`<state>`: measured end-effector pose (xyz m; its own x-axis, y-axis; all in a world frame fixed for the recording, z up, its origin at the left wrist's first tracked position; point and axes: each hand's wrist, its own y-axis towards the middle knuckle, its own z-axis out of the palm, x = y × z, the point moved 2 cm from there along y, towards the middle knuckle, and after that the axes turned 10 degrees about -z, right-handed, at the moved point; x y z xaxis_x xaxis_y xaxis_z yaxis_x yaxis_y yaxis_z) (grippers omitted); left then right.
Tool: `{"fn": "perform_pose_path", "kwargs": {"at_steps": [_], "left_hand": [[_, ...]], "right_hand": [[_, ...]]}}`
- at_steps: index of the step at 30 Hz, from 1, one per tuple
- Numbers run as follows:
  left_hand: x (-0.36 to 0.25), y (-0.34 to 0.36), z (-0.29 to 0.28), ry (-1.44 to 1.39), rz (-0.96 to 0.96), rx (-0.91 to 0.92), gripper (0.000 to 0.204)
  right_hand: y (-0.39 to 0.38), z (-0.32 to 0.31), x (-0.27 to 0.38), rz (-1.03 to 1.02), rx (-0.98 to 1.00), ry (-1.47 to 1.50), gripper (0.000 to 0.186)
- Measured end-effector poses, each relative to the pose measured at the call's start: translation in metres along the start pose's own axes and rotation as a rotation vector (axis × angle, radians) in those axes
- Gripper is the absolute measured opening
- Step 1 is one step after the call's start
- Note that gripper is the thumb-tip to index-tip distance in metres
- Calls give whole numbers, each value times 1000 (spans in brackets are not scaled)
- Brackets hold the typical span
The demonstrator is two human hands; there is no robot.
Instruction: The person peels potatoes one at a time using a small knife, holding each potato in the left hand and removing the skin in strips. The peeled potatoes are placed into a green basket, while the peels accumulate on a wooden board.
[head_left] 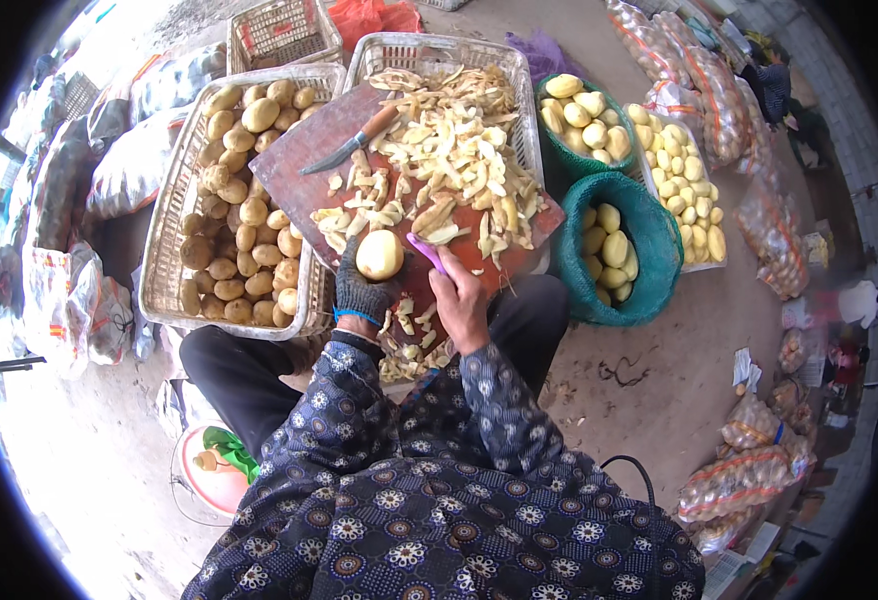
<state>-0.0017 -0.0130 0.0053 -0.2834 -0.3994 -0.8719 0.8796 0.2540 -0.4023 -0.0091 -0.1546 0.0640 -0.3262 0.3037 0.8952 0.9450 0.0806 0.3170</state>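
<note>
My left hand (364,287), in a dark grey glove, is closed round a pale potato (380,255), which looks mostly peeled. Just right of it my bare right hand (459,298) grips a purple-handled peeler (426,252); its blade end is hard to make out. Both hands are over the near edge of a reddish-brown board (304,195). Heaped potato peelings (459,150) cover much of that board, and some lie between my arms. A knife (351,139) with a wooden handle rests on the board's left part.
Unpeeled potatoes (244,240) fill a crate (164,250) at the left. On the right stand two green baskets (671,225) of peeled potatoes and a white crate (649,180) with more. Full mesh sacks (769,235) line the far right. A pink basin (221,480) sits lower left.
</note>
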Motion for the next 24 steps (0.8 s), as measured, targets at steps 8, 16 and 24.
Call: {"fn": "perform_pose_path", "kwargs": {"at_steps": [8, 16, 24], "left_hand": [[14, 17, 2, -781, -274, 102, 32], [30, 32, -3, -736, -283, -60, 29], [8, 2, -10, 53, 127, -44, 68]], "right_hand": [[6, 22, -18, 165, 144, 79, 41], [-67, 26, 13, 70, 17, -37, 39], [2, 2, 3, 88, 73, 34, 40]]}}
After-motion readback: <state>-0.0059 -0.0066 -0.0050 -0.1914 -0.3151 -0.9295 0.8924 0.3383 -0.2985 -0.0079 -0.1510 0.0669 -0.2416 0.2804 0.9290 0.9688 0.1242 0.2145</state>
